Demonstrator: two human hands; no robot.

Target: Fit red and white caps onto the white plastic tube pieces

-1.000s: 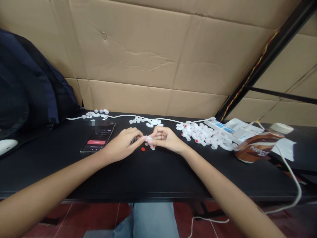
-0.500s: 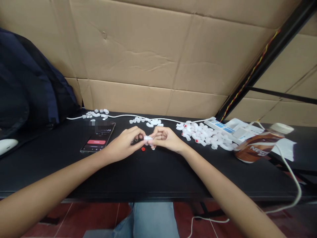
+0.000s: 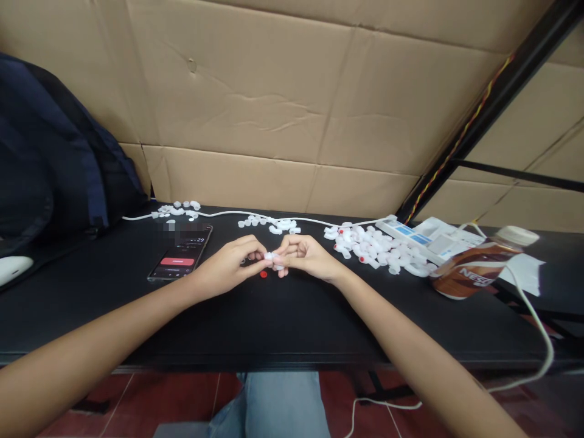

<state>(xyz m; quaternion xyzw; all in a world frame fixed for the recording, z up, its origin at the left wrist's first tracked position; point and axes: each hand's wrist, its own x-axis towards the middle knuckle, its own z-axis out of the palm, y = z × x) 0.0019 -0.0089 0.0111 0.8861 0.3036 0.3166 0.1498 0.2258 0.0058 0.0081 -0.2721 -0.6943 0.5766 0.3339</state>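
Between my two hands is a small white plastic piece (image 3: pixel 270 257), mostly covered by the fingertips. My left hand (image 3: pixel 244 258) pinches its left side with thumb and forefinger. From the other side, my right hand (image 3: pixel 303 258) grips it, thumb in front and fingers curled behind. A red cap (image 3: pixel 263 274) lies on the black table (image 3: pixel 274 322) just below the fingertips. Behind the hands sits a small group of white curved tube pieces (image 3: pixel 283 227) and clear rings (image 3: pixel 252 220). To the right spreads a heap of white tube pieces (image 3: pixel 369 246), some with red ends.
A phone (image 3: pixel 180 255) lies left of my hands, near a dark backpack (image 3: pixel 55 146) and a white mouse-like object (image 3: pixel 13 267). More small pieces (image 3: pixel 177 210) lie at the back left. A Nescafé bottle (image 3: pixel 474 267), a white-and-blue box (image 3: pixel 406 237) and a white cable (image 3: pixel 542 328) occupy the right.
Both hands stay in nearly the same place. The fingers have shifted slightly around the white piece, and less of it shows now.
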